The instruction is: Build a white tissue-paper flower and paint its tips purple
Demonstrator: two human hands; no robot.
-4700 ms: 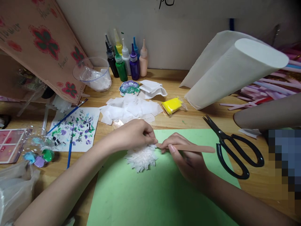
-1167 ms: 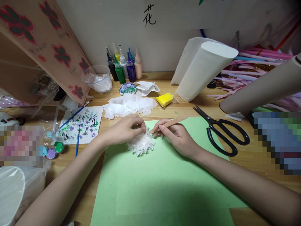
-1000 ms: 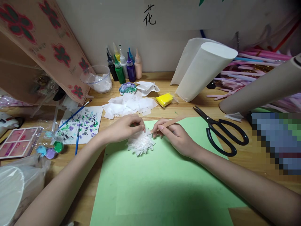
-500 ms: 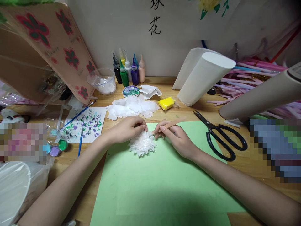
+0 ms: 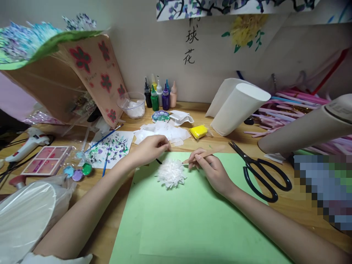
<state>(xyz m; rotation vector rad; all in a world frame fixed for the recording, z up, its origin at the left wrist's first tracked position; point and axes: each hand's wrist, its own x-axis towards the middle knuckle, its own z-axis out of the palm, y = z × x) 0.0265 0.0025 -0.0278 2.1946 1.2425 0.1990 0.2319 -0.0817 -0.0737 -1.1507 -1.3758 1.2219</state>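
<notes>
A round white flower of crumpled paper petals [image 5: 171,174] lies on the green paper [image 5: 192,216]. Just beyond it is my left hand [image 5: 152,149], its thumb and fingers drawn together at the near edge of the white paper pieces [image 5: 176,134]. Whatever those fingertips hold, if anything, is hidden. A small dark tip shows beneath that hand. To the flower's right, my right hand [image 5: 211,170] is closed around a flat wooden stick [image 5: 217,150]. The stick slants down to the left, and its lower end meets or nearly meets the petals.
Black-handled scissors [image 5: 255,161] lie open at the right, beside a paper roll [image 5: 239,106] and a grey cylinder [image 5: 302,124]. Behind stand paint bottles [image 5: 154,99] and a yellow clay packet [image 5: 198,132]. Left are a spotted sheet [image 5: 110,154] and a glue gun [image 5: 33,143].
My left hand has moved off the flower, away from me towards the paper pieces. My right hand keeps the wooden stick beside the flower. The view has tilted up and shifted left.
</notes>
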